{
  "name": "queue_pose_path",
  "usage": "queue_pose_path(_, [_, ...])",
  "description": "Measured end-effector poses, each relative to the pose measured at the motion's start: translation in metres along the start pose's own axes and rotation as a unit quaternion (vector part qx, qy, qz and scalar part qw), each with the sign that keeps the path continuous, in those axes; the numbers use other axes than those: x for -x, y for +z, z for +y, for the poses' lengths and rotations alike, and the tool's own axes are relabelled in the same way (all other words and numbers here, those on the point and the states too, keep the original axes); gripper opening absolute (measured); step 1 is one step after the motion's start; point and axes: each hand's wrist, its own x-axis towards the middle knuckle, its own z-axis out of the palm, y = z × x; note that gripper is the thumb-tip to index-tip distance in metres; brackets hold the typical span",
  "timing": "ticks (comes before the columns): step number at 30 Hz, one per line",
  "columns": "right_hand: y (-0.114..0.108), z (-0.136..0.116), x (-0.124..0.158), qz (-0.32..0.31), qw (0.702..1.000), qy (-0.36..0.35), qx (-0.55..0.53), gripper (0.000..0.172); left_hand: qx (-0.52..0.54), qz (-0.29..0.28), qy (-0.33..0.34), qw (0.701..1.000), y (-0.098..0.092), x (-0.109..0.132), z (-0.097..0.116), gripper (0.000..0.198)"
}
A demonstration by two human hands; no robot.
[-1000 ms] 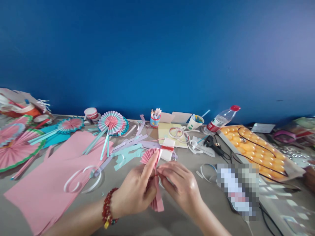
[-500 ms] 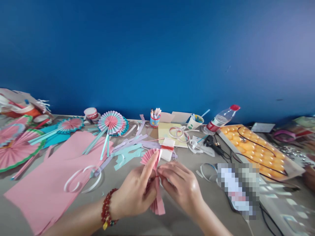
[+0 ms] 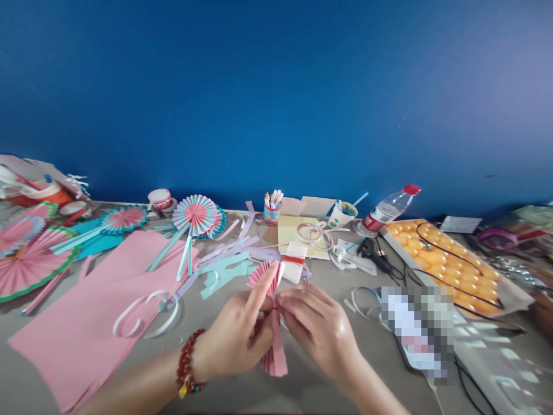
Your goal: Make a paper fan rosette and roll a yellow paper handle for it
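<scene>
A pleated pink paper fan (image 3: pixel 276 360) stands pinched in at its waist, its folds spreading above and below. My left hand (image 3: pixel 242 331) is closed around its middle, with the index finger stretched up along the upper folds. A bit of red thread (image 3: pixel 275 308) shows at the waist. Close against that spot, the fingertips of my right hand (image 3: pixel 317 325) are pressed together on the thread; their inner side is hidden. Just beyond the fan lies a white card (image 3: pixel 295 271) with red thread wound around it.
Pink paper sheets (image 3: pixel 82 328) lie at left, near finished paper fans (image 3: pixel 194 216). Paper strips (image 3: pixel 228 265) and a pen cup (image 3: pixel 272 212) are farther back. To the right are a paper cup (image 3: pixel 343 214), a bottle (image 3: pixel 386 213), a blurred-out phone (image 3: pixel 415 334) and a tray of yellow domes (image 3: pixel 444 265). Another person's hand (image 3: pixel 542 311) shows at the right edge.
Both my hands keep nearly the same hold on the fan, with only a very slight shift. At the far right edge, the other person's hand has moved a little.
</scene>
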Motion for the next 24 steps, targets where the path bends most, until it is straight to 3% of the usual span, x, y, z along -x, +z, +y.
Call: queue_pose_path(24, [0.003,-0.009,-0.004,0.035,0.998,0.047,-0.016,0.016,0.000,0.021,0.017,1.000,0.004,-0.002,0.003,0.078])
